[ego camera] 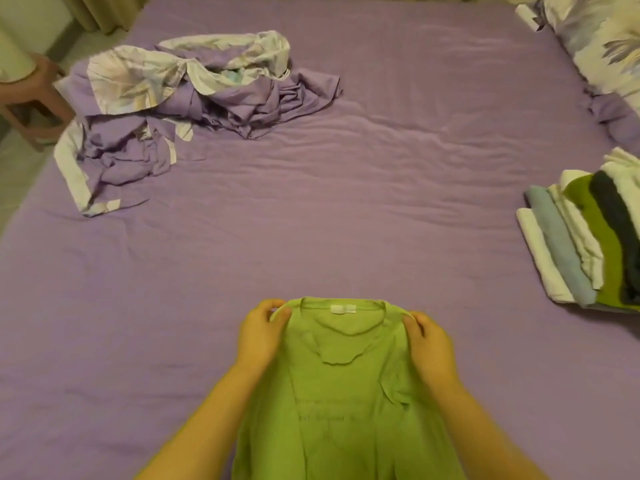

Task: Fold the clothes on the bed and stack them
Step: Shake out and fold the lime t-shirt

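Near bed [311, 209] edge, both hands pinch green shirt [346, 393] shoulders.

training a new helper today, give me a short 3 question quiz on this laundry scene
1. True or false: both hands grip the green shirt at its shoulders.
2. Where is the stack of folded clothes? A) bed's right edge B) on the stool C) on the pillow
3. What lies crumpled at the far left of the bed?

Key:
1. True: left hand, right hand.
2. A
3. Purple and floral bedding.
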`<state>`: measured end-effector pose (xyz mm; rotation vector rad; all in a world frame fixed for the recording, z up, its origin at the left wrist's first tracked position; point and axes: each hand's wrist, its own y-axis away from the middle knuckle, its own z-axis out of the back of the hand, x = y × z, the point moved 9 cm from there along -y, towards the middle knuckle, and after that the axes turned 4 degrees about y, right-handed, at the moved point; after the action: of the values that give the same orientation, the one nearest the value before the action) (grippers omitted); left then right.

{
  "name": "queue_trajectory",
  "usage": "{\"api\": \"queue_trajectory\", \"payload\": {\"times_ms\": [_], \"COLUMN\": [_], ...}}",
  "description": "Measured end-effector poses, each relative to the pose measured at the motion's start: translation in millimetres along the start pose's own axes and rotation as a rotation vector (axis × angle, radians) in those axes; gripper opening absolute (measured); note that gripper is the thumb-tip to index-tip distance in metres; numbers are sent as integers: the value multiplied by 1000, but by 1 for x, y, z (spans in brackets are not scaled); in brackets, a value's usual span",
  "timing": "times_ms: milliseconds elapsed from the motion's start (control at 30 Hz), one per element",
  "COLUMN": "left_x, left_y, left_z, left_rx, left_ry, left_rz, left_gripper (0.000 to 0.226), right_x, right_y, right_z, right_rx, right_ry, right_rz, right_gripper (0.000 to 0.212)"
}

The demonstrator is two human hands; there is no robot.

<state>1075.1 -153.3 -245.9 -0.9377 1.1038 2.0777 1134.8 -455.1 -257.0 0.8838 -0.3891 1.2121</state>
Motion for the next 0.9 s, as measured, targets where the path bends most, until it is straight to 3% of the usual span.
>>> {"api": "queue_trajectory", "payload": {"times_ms": [233, 567, 700, 800, 900], "left_x": [-24, -104, -98, -77, -77], "left_y": [-106, -196, -220, -222, -201], "left_z": [-2, -5, -23, -48, -83], "left_rx": [-120, -237, -241, -231, -242], "left_ry": [-153, -199, -216, -349, -568], "left_rz": [-90, -217, -198, -164, -320], "left_gripper": [21, 26, 27, 34, 55], "right_x": [25, 107, 106, 83, 52], "right_y": [-96, -194, -227, -244, -245], "right_z": [2, 34, 20, -12, -29], "right_rx": [-141, -256, -206, -76, 1], "right_ry": [209, 187, 203, 368, 405], "right_rz": [92, 264, 303, 346, 338], "right_gripper": [24, 24, 24, 29, 51]}}
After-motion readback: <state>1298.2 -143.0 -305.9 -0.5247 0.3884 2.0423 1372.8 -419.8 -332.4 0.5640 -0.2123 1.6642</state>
